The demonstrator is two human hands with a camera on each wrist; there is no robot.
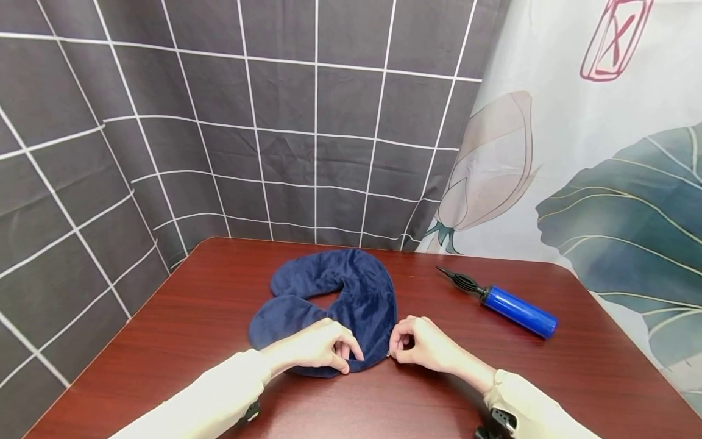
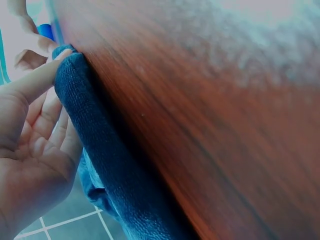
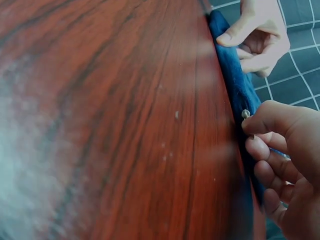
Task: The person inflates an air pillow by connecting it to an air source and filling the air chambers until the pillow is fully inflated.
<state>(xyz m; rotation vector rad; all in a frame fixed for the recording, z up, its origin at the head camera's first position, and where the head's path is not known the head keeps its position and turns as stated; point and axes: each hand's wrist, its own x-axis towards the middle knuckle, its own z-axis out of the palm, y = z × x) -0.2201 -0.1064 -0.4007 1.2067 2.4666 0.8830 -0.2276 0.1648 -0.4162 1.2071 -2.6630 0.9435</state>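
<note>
pillow (image 1: 366, 303), metal pull (image 3: 245, 114), clearest from right wrist

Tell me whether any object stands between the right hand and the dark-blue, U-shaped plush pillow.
Nothing visible does: the right hand pinches the small silver metal zipper pull at the edge of the pillow. The blue cylindrical pump with a black nozzle lies farther right.

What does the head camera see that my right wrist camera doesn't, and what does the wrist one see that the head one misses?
Only the head view shows the blue hand pump, the flowery cloth and the pillow's whole curved shape.

Only the right wrist view shows the small metal piece at your right hand's fingertips clearly; from above it's just a speck.

Both show your two hands, the pillow's edge, the red-brown table and the dark checked cloth.
</note>
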